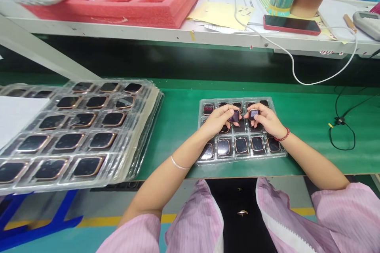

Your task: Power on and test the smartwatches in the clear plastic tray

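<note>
Over a clear plastic tray (237, 159) of smartwatch faces, my left hand (219, 120) is closed on a dark smartwatch face (234, 116). Close beside it, my right hand (265, 119) grips another smartwatch face (254, 114), whose screen looks lit; my thumb rests on its front. The two held pieces are a short gap apart. In the tray's near row, several square smartwatch faces (241, 145) with copper-coloured rims sit in their pockets. My hands hide part of the middle row.
A tall stack of clear trays (118, 158) with more watch faces stands at the left. Above, a shelf (166, 35) carries a red foam tray (175, 12), papers (222, 14) and a phone (292, 24). A white cable (292, 61) hangs down; a black cable (341, 148) lies right.
</note>
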`<state>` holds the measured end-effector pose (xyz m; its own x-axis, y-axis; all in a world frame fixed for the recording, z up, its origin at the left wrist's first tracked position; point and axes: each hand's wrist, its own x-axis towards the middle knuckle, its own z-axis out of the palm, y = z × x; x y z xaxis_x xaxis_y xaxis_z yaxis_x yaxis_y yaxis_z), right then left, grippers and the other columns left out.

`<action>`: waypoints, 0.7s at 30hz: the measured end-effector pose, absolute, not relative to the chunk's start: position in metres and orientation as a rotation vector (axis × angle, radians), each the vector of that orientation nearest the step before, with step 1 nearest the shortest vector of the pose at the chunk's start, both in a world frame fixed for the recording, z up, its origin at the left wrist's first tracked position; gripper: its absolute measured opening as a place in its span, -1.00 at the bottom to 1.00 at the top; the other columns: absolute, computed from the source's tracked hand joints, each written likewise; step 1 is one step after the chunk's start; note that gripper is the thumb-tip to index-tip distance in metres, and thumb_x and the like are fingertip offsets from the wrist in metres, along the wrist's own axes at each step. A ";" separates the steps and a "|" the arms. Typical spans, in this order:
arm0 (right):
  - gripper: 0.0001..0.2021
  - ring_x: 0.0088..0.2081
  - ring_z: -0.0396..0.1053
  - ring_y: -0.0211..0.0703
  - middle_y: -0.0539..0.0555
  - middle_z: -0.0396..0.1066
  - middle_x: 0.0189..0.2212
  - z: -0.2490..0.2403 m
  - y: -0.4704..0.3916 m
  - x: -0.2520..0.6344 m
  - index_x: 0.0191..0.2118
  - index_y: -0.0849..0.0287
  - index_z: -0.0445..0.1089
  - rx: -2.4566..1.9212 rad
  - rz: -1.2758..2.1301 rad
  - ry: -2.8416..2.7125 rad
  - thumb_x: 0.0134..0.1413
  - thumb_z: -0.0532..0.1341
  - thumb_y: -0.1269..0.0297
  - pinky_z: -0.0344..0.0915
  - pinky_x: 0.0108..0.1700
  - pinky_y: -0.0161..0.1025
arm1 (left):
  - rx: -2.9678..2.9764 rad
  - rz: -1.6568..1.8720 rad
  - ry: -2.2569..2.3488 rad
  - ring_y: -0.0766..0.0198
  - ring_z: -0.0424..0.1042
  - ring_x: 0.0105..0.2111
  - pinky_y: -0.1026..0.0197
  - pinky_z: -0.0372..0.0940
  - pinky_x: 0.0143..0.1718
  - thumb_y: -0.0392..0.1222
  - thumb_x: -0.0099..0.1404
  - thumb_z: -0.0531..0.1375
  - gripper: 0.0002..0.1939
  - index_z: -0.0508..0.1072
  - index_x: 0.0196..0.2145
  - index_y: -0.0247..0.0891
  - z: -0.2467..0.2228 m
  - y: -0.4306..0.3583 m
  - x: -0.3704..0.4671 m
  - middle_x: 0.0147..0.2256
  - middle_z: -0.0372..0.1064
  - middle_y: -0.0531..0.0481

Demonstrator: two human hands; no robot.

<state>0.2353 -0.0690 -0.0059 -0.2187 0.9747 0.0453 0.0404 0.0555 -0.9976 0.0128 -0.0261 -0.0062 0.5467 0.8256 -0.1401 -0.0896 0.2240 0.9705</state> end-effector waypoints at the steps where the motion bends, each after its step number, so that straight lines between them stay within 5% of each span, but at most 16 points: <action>1: -0.73 -0.46 0.45 -0.28 0.07 0.58 -0.24 -0.006 -0.069 0.235 -0.05 0.12 0.34 -1.095 1.302 -1.430 0.14 0.28 0.21 0.44 -0.44 -0.30 | 1.179 0.731 0.765 0.25 0.59 -0.41 0.35 0.31 -0.53 0.08 0.27 0.30 -0.56 0.48 -0.05 -0.30 -0.006 -0.026 0.013 -0.21 0.58 -0.15; 6: -0.72 -0.46 0.45 -0.28 0.07 0.57 -0.25 -0.006 -0.069 0.235 -0.04 0.13 0.35 -1.108 1.282 -1.448 0.15 0.29 0.22 0.45 -0.43 -0.30 | 1.265 0.755 0.755 0.22 0.60 -0.35 0.33 0.32 -0.47 -0.12 0.20 0.36 -0.54 0.43 0.02 -0.31 -0.008 -0.026 0.013 -0.15 0.57 -0.17; 21: -0.76 -0.52 0.42 -0.32 0.07 0.59 -0.29 -0.012 -0.070 0.236 -0.07 0.16 0.38 -1.107 1.287 -1.452 0.21 0.28 0.18 0.44 -0.45 -0.32 | 1.326 0.732 0.782 0.31 0.57 -0.41 0.35 0.29 -0.49 -0.25 0.27 0.26 -0.69 0.43 -0.03 -0.33 -0.008 -0.027 0.014 -0.18 0.57 -0.13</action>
